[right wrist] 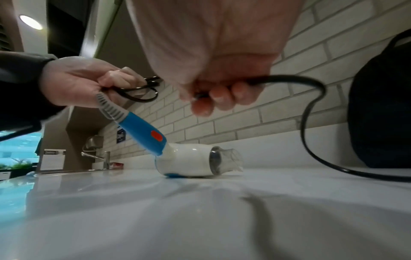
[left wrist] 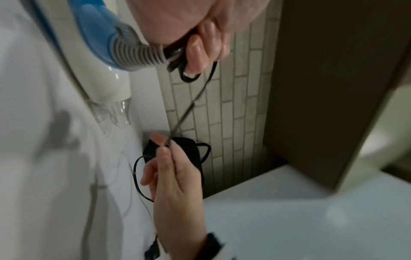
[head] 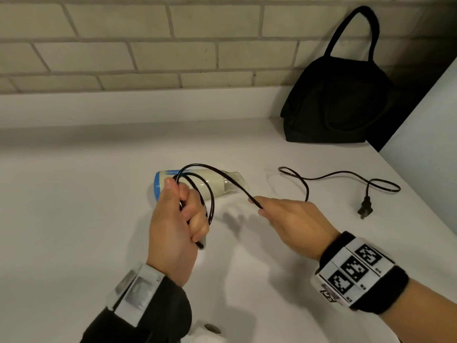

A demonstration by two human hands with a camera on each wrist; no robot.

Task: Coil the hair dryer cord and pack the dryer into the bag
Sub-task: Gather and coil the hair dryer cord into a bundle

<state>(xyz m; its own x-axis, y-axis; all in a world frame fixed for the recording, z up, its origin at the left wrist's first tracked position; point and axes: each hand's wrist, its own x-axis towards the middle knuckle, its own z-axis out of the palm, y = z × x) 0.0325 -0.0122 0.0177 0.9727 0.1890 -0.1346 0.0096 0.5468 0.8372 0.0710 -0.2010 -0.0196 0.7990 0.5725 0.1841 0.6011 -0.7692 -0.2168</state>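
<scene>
A white and blue hair dryer [head: 197,184] [right wrist: 189,163] lies on its side on the white counter [head: 74,206], its blue handle [right wrist: 144,133] raised toward my left hand. My left hand [head: 178,214] [right wrist: 84,82] grips several loops of the black cord [head: 210,194] [left wrist: 184,70] at the handle's end. My right hand [head: 284,216] [right wrist: 213,98] [left wrist: 169,167] pinches the cord a little to the right, the stretch between the hands taut. The rest of the cord [head: 333,177] trails right to the plug [head: 364,209]. A black bag [head: 338,100] stands at the back right.
A brick wall [head: 173,45] runs behind the counter. A white side panel [head: 425,144] rises at the right, next to the bag. A sink faucet [right wrist: 100,156] stands far to the left in the right wrist view. A small round metal piece [head: 212,329] sits near the front edge.
</scene>
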